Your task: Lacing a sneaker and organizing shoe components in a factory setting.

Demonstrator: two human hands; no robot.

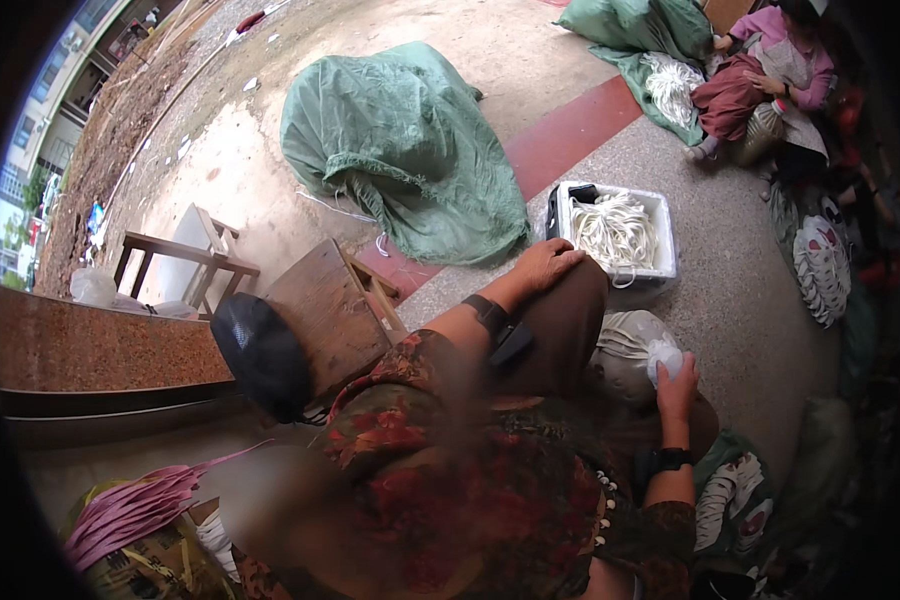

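My left hand [548,264] lies palm down over my bent knee, its fingers stretched out and holding nothing. At my lap's right side, my right hand [678,384] has its fingers closed around a crumpled, whitish translucent plastic bag [662,354]. Against that bag sits a bundle of pale cords [625,335] between my legs; its lower part is in shadow. Just beyond my knee stands a white foam box [666,232] heaped with loose white cords [613,232].
A large green sack [395,140] lies ahead. To the left are a wooden stool [325,320], a dark cap [260,355] and a small chair [195,250]. Pink strips [140,510] lie at lower left. Another person [770,70] sits at far right near white cords [673,88].
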